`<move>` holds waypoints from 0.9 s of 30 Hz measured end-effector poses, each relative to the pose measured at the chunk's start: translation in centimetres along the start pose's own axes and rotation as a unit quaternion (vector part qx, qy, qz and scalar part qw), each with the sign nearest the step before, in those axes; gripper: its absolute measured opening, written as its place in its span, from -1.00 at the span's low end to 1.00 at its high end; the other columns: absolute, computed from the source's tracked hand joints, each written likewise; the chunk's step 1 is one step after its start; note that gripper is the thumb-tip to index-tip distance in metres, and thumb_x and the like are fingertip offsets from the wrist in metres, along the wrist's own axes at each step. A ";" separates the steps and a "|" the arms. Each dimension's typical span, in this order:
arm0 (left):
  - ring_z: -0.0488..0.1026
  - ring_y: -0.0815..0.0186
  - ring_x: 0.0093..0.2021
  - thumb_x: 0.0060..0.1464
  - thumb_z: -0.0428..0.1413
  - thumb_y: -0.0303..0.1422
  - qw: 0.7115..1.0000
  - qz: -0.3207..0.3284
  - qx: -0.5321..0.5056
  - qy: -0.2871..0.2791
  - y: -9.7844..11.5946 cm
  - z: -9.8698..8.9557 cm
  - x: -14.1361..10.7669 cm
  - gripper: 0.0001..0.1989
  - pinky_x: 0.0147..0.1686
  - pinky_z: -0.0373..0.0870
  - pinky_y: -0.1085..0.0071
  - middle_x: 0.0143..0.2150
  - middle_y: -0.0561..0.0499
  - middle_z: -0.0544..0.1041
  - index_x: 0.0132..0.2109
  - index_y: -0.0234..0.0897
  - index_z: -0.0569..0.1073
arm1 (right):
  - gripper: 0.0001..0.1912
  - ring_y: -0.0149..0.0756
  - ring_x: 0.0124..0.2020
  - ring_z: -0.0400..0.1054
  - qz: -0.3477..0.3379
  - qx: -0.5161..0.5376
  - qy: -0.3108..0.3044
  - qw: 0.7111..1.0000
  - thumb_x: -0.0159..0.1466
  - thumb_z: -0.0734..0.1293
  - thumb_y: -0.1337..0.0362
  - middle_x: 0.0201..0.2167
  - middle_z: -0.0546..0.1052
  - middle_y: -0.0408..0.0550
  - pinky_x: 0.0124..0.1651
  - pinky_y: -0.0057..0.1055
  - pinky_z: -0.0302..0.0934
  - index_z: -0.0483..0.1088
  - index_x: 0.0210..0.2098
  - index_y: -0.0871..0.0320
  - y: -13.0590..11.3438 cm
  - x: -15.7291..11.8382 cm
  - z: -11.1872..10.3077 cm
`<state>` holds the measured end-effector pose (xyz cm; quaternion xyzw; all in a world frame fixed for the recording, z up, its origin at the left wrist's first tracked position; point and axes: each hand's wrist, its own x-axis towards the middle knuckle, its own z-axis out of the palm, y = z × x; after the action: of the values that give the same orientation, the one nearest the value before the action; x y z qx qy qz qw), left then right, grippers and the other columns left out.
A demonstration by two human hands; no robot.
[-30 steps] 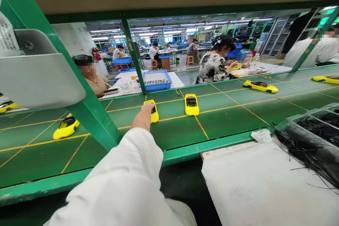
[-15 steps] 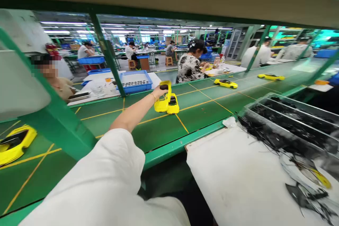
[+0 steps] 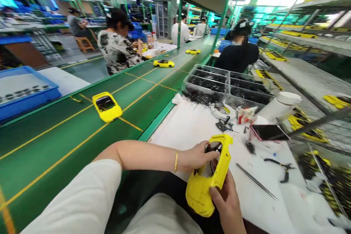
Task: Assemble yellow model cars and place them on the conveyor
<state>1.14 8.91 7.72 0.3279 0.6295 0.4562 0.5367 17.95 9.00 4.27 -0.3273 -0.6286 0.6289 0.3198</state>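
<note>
Holding the car body (image 3: 201, 192) in both hands, the person is keeping it tilted at the near edge of the bench (image 3: 189, 117). The left hand (image 3: 196, 157) is gripping around the dark window (image 3: 214, 147), its fingers narrowed on the body and its thumb lying across the opening. The right hand (image 3: 231, 199) is cupping the long side, its thumb pressing on the yellow surface; how far its other fingers are wrapping underneath, I cannot tell.

The step in hand is looking like steadying and orienting the body between the hands. Any next move is calling for a firm hold on the rim with one hand before the other lets go, and for light pressure near the window, since the smooth shell could be slipping or scuffing.

Beyond the hands, tweezers (image 3: 256, 181), cutters (image 3: 286, 170) and a phone (image 3: 270, 132) are lying on the bench, near a tray (image 3: 229, 80) of black parts. Another car (image 3: 114, 111) is resting on the green belt (image 3: 137, 95).
</note>
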 end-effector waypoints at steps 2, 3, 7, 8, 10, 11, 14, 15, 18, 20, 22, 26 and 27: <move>0.18 -0.01 0.31 0.02 0.16 0.01 0.991 0.059 0.107 0.051 -0.3 -0.3 0.9 -0.26 0.30 0.14 0.11 0.27 -0.23 0.28 0.25 -0.27 0.24 | -0.19 0.08 0.34 0.07 0.011 -0.012 -0.021 1.000 0.22 0.38 -0.05 0.33 0.19 0.17 0.35 0.03 0.01 0.07 0.33 0.08 0.3 -0.1 -0.2; 0.09 -0.01 0.36 0.02 0.14 0.02 0.981 0.103 0.150 0.071 -0.1 -0.9 1.7 -0.28 0.36 0.02 0.12 0.31 -0.24 0.23 0.23 -0.28 0.27 | -0.20 0.08 0.35 0.06 0.011 -0.018 -0.035 0.999 0.22 0.38 -0.05 0.33 0.19 0.17 0.36 0.03 -0.01 0.08 0.33 0.08 0.4 0.0 -0.4; 0.27 0.10 0.22 0.09 0.06 -0.01 0.961 0.221 0.166 0.003 1.9 -2.9 6.4 -0.44 0.24 0.17 0.21 0.18 -0.21 0.36 0.11 -0.30 0.37 | -0.22 0.08 0.32 0.12 -0.004 -0.039 -0.119 0.992 0.23 0.35 -0.06 0.31 0.24 0.16 0.33 0.03 0.05 0.11 0.34 0.09 -0.1 0.7 -1.9; 0.37 0.13 0.07 0.07 0.07 -0.01 0.963 0.218 0.156 -0.033 2.2 -3.0 7.6 -0.48 0.11 0.28 0.24 0.04 -0.16 0.45 0.02 -0.31 0.41 | -0.22 0.09 0.30 0.14 -0.010 -0.065 -0.142 0.988 0.22 0.37 -0.05 0.30 0.25 0.16 0.31 0.04 0.08 0.13 0.33 0.09 -0.5 0.8 -2.5; 0.40 0.26 -0.25 0.03 0.07 0.02 0.968 0.194 0.138 -0.082 2.3 -2.7 9.4 -0.55 -0.18 0.34 0.33 -0.29 -0.02 0.47 -0.21 -0.32 0.44 | -0.23 0.11 0.29 0.15 -0.044 -0.164 -0.095 0.981 0.22 0.39 -0.03 0.29 0.25 0.16 0.29 0.08 0.09 0.15 0.32 0.09 -1.6 1.1 -4.0; 0.33 0.32 -0.37 0.03 0.06 0.03 0.970 0.184 0.129 -0.088 2.2 -2.5 9.9 -0.56 -0.29 0.30 0.38 -0.41 0.04 0.40 -0.29 -0.31 0.42 | -0.23 0.11 0.29 0.13 -0.074 -0.231 -0.008 0.970 0.22 0.39 -0.02 0.30 0.23 0.18 0.29 0.11 0.07 0.15 0.33 0.10 -2.1 1.3 -5.1; 0.17 0.41 -0.47 0.03 0.01 0.02 0.975 0.185 0.103 -0.069 1.4 -2.8 10.4 -0.58 -0.44 0.15 0.44 -0.51 0.12 0.24 -0.41 -0.29 0.32 | -0.23 0.10 0.32 0.04 -0.167 -0.387 0.329 0.845 0.27 0.34 0.01 0.30 0.17 0.28 0.30 0.12 0.00 0.08 0.35 0.22 -3.5 2.2 -9.4; 0.14 0.42 -0.48 0.03 0.01 0.01 0.976 0.186 0.098 -0.061 1.2 -3.1 10.4 -0.59 -0.46 0.10 0.44 -0.53 0.13 0.21 -0.45 -0.28 0.28 | -0.22 0.10 0.31 0.04 -0.177 -0.410 0.385 0.807 0.28 0.31 0.01 0.29 0.17 0.33 0.29 0.10 0.02 0.07 0.35 0.29 -3.6 2.8 -10.9; 0.05 0.43 -0.52 0.02 -0.03 -0.03 0.979 0.180 0.087 -0.031 1.0 -4.3 10.2 -0.60 -0.50 -0.01 0.43 -0.58 0.14 0.09 -0.54 -0.23 0.13 | -0.16 0.18 0.21 0.16 -0.141 -0.444 0.390 0.794 0.26 0.25 -0.10 0.18 0.27 0.45 0.17 0.12 0.15 0.14 0.28 0.45 -2.8 5.0 -14.9; 0.00 0.43 -0.53 0.01 -0.04 -0.06 0.981 0.174 0.085 -0.016 1.0 -4.9 10.2 -0.61 -0.51 -0.06 0.41 -0.60 0.15 0.03 -0.56 -0.22 0.07 | -0.16 0.19 0.13 0.24 -0.100 -0.446 0.393 0.798 0.24 0.23 -0.15 0.13 0.33 0.45 0.15 0.13 0.16 0.18 0.23 0.45 -1.7 6.4 -16.5; -0.02 0.43 -0.53 0.00 -0.03 -0.07 0.982 0.168 0.086 -0.014 1.1 -5.0 10.4 -0.60 -0.51 -0.07 0.40 -0.60 0.15 0.01 -0.58 -0.22 0.05 | -0.24 0.16 0.08 0.30 -0.075 -0.440 0.414 0.793 0.25 0.21 -0.12 0.07 0.39 0.40 0.15 0.12 0.15 0.23 0.18 0.41 -0.6 7.2 -17.4; 0.01 0.44 -0.55 -0.03 -0.04 -0.04 0.985 0.149 0.081 -0.044 1.2 -4.7 11.2 -0.60 -0.52 -0.04 0.40 -0.61 0.14 0.05 -0.59 -0.22 0.09 | -0.47 0.19 0.04 0.34 -0.053 -0.437 0.417 0.795 0.32 0.13 -0.07 -0.07 0.48 0.31 0.12 0.18 0.16 0.41 -0.09 0.28 0.1 7.2 -18.6; 0.02 0.44 -0.55 -0.04 -0.04 -0.03 0.985 0.145 0.080 -0.052 1.2 -4.6 11.4 -0.60 -0.52 -0.03 0.40 -0.62 0.14 0.06 -0.59 -0.22 0.11 | -0.49 0.20 0.09 0.31 -0.060 -0.441 0.416 0.793 0.33 0.11 -0.07 -0.03 0.47 0.30 0.14 0.20 0.13 0.43 -0.14 0.24 -0.1 7.2 -18.6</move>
<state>-5.76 18.59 4.55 0.4809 0.5808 0.4597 0.4691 28.95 25.66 4.40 -0.6243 -0.6625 0.0665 0.4085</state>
